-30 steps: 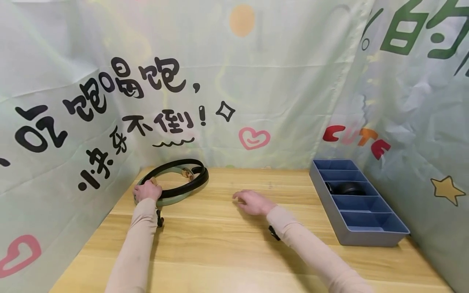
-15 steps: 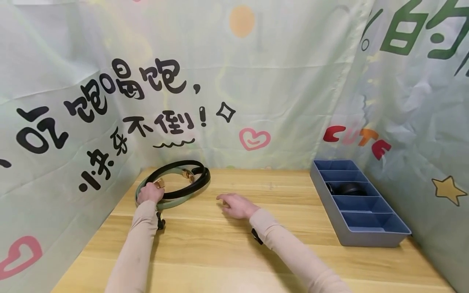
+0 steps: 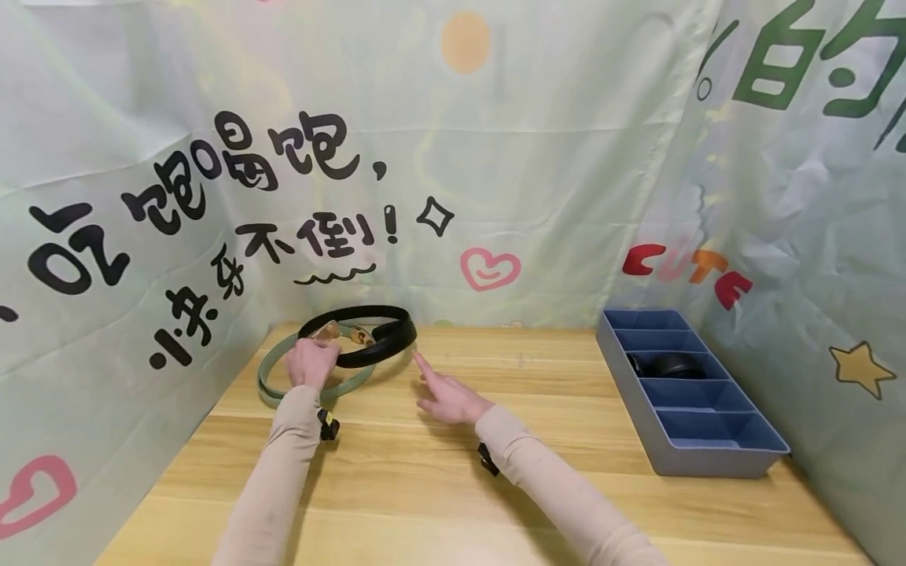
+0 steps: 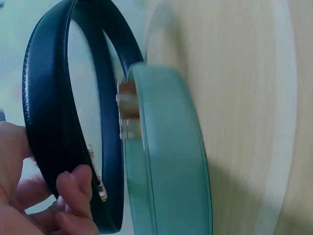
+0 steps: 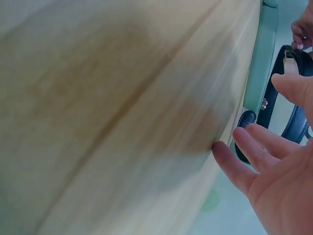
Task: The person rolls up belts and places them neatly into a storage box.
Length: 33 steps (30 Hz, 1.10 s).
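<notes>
A coiled black belt (image 3: pixel 385 346) with a gold-toned buckle is in my left hand (image 3: pixel 311 363), which pinches its near left side. In the left wrist view the thumb and fingers curl round the black strap (image 4: pixel 46 98), raised off the table. Beside and below it lies a coiled pale green belt (image 3: pixel 267 371), resting on the table with its own gold buckle (image 3: pixel 362 336). Just right of the belts, my right hand (image 3: pixel 453 399) hovers with its fingers spread and nothing in it. The right wrist view shows those fingers (image 5: pixel 239 171) apart, near the black belt.
At the right of the wooden table (image 3: pixel 439 503) stands a grey-blue divided box (image 3: pixel 661 432). A black coiled item (image 3: pixel 672 365) sits in its middle compartment. Printed cloth walls (image 3: pixel 566 196) border the table at the back and sides.
My left hand has moved right and lifted the black belt off the green one, which stays on the table. My right hand has moved left towards the belts and spread its fingers.
</notes>
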### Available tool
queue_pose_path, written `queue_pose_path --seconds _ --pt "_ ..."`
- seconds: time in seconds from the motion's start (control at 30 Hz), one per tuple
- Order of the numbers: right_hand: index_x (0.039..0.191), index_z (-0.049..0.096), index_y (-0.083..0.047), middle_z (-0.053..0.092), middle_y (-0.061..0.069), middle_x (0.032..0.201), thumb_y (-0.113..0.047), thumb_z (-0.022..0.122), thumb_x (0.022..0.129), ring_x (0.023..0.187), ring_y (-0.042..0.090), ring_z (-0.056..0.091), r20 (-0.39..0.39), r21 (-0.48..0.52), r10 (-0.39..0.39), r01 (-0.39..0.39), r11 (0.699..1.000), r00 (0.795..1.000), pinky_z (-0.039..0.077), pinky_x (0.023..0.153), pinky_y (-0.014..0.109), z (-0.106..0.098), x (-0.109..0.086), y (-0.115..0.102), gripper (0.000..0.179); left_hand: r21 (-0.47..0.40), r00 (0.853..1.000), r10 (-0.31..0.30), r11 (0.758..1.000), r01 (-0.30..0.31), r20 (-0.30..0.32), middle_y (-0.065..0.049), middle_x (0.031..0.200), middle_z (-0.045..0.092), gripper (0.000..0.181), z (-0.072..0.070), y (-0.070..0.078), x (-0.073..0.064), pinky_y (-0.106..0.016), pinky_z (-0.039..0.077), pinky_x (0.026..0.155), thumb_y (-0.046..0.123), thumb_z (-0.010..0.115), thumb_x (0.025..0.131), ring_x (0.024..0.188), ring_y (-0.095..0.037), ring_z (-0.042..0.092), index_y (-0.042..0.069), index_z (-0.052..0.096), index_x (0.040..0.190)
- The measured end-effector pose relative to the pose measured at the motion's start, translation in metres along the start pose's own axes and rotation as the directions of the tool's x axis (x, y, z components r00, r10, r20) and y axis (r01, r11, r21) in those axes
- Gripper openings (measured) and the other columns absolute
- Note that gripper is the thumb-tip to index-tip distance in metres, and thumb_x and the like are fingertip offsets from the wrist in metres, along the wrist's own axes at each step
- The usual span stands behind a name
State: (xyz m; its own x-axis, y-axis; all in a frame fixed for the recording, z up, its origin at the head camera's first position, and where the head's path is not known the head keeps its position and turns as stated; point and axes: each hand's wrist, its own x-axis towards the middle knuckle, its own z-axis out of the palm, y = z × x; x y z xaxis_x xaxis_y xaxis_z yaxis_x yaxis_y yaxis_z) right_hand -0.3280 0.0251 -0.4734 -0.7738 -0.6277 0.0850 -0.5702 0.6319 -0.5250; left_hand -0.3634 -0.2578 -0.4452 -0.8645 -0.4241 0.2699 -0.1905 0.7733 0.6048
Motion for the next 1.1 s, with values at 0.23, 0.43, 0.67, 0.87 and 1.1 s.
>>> queue_pose_path --seconds 0.23,0.43,0.67,0.87,1.1 --pt "0.158 -0.007 -0.028 0.068 0.015 0.096 -0.018 0.062 0.095 0.065 0.016 0.058 -0.078 -0.036 0.013 -0.016 0.999 0.997 0.052 0.066 0.033 -0.003 -0.004 0.009 0.094 -0.008 0.988 0.152 0.988 -0.152 -0.001 -0.006 0.073 0.072 0.02 0.018 0.031 -0.019 -0.043 0.047 0.067 0.026 0.061 0.077 0.076 -0.032 0.066 0.016 0.075 0.067" --pt "0.148 0.04 -0.017 0.065 0.005 0.077 -0.016 0.068 0.09 0.062 0.018 0.06 -0.264 -0.18 0.045 -0.095 0.979 0.963 0.049 0.054 0.033 -0.014 -0.014 0.027 0.065 -0.019 0.951 0.304 0.953 -0.304 0.047 -0.005 0.074 0.073 0.014 0.036 0.052 -0.035 -0.043 0.049 0.067 0.024 0.068 0.079 0.073 -0.029 0.067 0.016 0.077 0.072" --pt "0.106 0.066 -0.012 0.055 0.013 0.096 -0.014 0.08 0.077 0.093 0.031 0.052 -0.337 -0.288 0.015 -0.118 0.95 0.942 0.048 0.076 0.046 -0.031 -0.035 0.05 0.032 -0.033 0.9 0.407 0.913 -0.407 0.157 0.004 0.061 0.064 0.019 0.056 0.066 -0.051 -0.034 0.042 0.058 0.021 0.066 0.077 0.059 -0.018 0.056 0.018 0.068 0.058" --pt "0.13 0.058 -0.009 0.052 0.018 0.117 -0.012 0.084 0.072 0.111 0.036 0.049 -0.308 -0.288 -0.001 -0.093 0.953 0.951 0.047 0.09 0.053 -0.046 -0.052 0.072 0.064 -0.075 0.849 0.472 0.88 -0.468 0.236 0.006 0.053 0.043 0.029 0.067 0.068 -0.055 -0.029 0.033 0.057 0.012 0.062 0.075 0.056 -0.016 0.043 0.017 0.044 0.052" --pt "0.145 0.045 -0.007 0.053 0.02 0.138 -0.005 0.079 0.079 0.126 0.038 0.052 -0.193 -0.225 -0.093 0.049 0.973 0.977 0.04 0.106 0.055 -0.056 -0.061 0.088 0.075 -0.086 0.823 0.468 0.88 -0.467 0.321 0.005 0.065 0.066 0.018 0.074 0.063 -0.054 -0.03 0.042 0.065 0.01 0.064 0.076 0.061 -0.015 0.051 0.017 0.066 0.06"
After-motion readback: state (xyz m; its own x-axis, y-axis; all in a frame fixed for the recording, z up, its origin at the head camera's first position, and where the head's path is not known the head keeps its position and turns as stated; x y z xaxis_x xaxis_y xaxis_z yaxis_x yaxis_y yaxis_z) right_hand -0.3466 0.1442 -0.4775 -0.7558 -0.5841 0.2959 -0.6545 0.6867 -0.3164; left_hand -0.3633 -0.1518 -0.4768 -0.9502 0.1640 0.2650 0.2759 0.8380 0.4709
